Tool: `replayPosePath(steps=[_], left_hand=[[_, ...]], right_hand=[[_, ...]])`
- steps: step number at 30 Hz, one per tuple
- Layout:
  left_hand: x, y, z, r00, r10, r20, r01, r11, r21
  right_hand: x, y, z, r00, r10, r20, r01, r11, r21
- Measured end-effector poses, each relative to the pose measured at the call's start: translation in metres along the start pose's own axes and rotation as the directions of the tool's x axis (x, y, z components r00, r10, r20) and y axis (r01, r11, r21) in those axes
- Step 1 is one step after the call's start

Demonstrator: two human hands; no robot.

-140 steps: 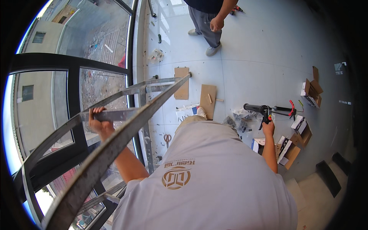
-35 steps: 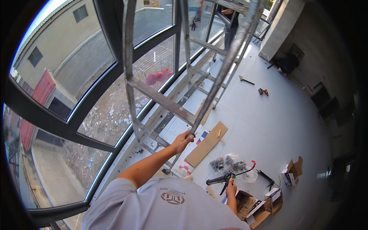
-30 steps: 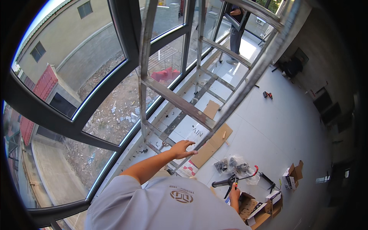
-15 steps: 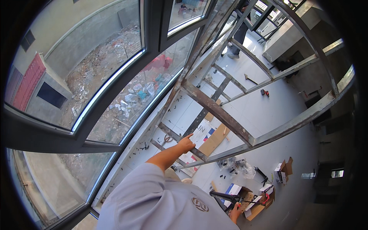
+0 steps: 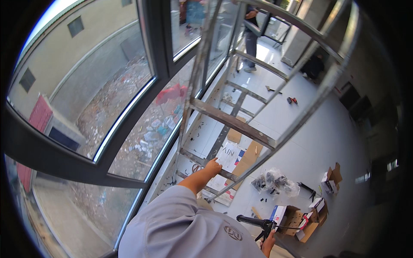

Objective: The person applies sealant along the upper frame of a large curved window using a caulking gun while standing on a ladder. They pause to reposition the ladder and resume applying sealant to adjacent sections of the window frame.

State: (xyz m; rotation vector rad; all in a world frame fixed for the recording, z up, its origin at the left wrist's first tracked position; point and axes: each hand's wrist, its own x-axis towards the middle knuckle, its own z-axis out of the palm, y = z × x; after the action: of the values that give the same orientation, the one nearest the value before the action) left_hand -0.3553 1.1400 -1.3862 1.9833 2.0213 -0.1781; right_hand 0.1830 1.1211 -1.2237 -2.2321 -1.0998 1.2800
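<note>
Black caulking gun [image 5: 254, 221] in right hand [image 5: 269, 241], gripped tight by the handle, barrel end leftward, near open cardboard boxes [image 5: 291, 217]. Left hand [image 5: 211, 168] over a lower rung of metal ladder [image 5: 233, 123], with index finger extended; can't tell if touching. Farther out on the floor [image 5: 286, 139]: brown cardboard sheet [image 5: 249, 161], clear plastic bags [image 5: 276, 182], second caulking gun [image 5: 307, 189]. Beyond: red-and-black drill [image 5: 292, 100], another person [image 5: 251, 46]. At left: dark window frame [image 5: 157, 43].
</note>
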Motion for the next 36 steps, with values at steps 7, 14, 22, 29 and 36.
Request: replayPosePath(steps=[7, 14, 22, 29, 36], left_hand=[[-0.085, 0.087, -0.029, 0.944, -0.031, -0.329, -0.026, 0.986, -0.167], [-0.143, 0.212, -0.073, 0.902, 0.205, -0.38, -0.361, 0.84, -0.404], [-0.172, 0.306, -0.173, 0.635, 0.438, -0.636, -0.748, 0.555, -0.365], [-0.251, 0.287, -0.204, 0.721, 0.085, -0.687, -0.544, 0.684, -0.486], [-0.351, 0.238, -0.246, 0.58, -0.272, -0.768, -0.196, 0.869, -0.455]], right_hand=[[-0.06, 0.014, -0.041, 0.938, -0.341, 0.059, 0.344, 0.938, -0.05], [-0.162, -0.018, -0.13, 0.876, -0.427, 0.227, 0.421, 0.904, 0.073], [-0.229, -0.076, -0.194, 0.687, -0.545, 0.482, 0.598, 0.8, 0.051], [-0.223, -0.136, -0.181, 0.443, -0.545, 0.711, 0.673, 0.727, 0.138], [-0.204, -0.195, -0.117, 0.081, -0.847, 0.525, 0.803, 0.367, 0.469]])
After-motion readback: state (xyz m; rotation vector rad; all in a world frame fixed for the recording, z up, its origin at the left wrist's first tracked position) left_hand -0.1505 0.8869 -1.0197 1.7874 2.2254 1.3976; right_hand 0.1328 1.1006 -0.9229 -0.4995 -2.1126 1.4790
